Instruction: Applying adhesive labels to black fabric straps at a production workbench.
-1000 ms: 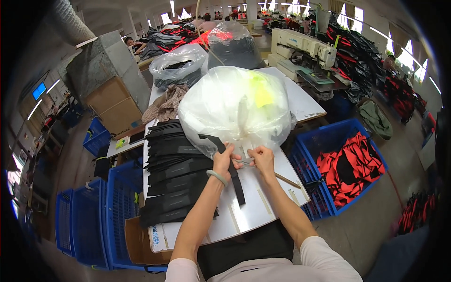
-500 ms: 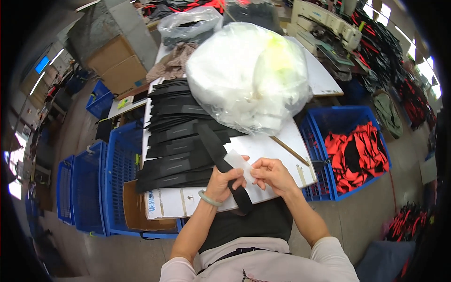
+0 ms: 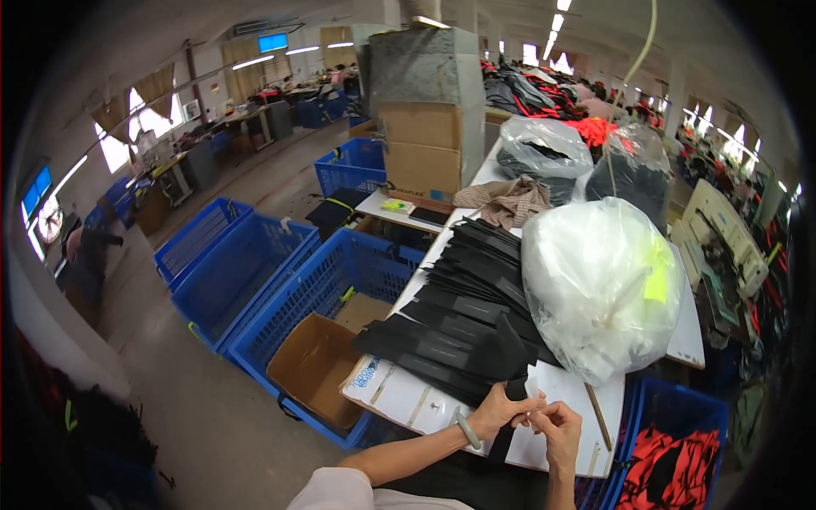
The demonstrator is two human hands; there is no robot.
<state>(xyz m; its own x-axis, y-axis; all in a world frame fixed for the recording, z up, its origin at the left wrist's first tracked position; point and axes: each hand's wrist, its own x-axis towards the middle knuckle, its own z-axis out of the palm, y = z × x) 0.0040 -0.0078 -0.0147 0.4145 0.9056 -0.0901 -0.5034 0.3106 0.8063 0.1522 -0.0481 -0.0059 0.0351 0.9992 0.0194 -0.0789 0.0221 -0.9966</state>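
Observation:
My left hand, with a pale bangle at its wrist, is closed around a black fabric strip. The strip's ends stick out above and below the fingers. A small white slip stands up between my hands. My right hand pinches at the lower part of this slip, its fingertips touching or nearly touching those of the left. Fingers hide the slip's lower edge. Just beyond lie rows of flat black fabric pieces, fanned out along the white tabletop.
A large clear bag of white pieces sits on the table's right, beside a thin wooden stick. Left stand blue crates, one holding a cardboard box. A blue crate of red and black pieces is at lower right. A sewing machine stands far right.
The view has swung left and up, so the hands now appear lower and further right. My hands are closer together at the white slip, and the black strip is still in the left.

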